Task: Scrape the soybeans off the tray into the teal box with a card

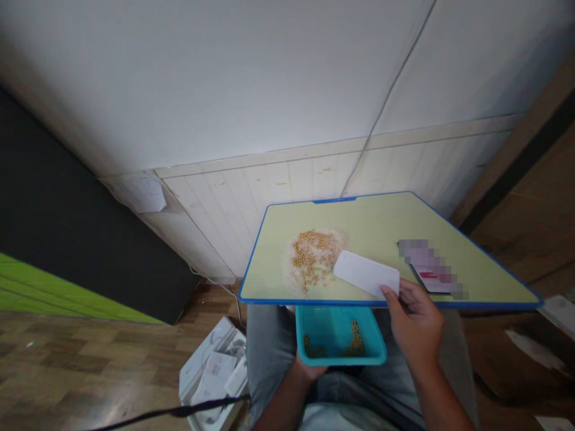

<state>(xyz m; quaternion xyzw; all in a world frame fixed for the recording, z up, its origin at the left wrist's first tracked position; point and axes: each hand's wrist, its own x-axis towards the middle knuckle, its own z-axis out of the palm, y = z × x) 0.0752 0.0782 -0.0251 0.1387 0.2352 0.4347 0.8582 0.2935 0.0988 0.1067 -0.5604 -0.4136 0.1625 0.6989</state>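
Observation:
My right hand (415, 320) pinches one end of a flat white card-like piece (366, 272) between thumb and fingers. The far end of that piece touches or hovers by the right side of a pile on the board; which, I cannot tell. In the pile, yellow soybeans (305, 250) lie mixed with pale rice-like grains (294, 280). Below the board's front edge, my left hand (311, 367) supports a teal plastic tub (330, 326) from underneath, its fingers mostly hidden. Small round beans (354, 341) lie in the tub's corners, looking darker in the shade.
The pale-yellow board (368, 218) has a blue rim and stands over my legs. A phone (431, 269) lies on its right side. Behind is a white panelled wall (278, 179) with a hanging cable (381, 108). On the floor at left sits an open white box (215, 371) of papers.

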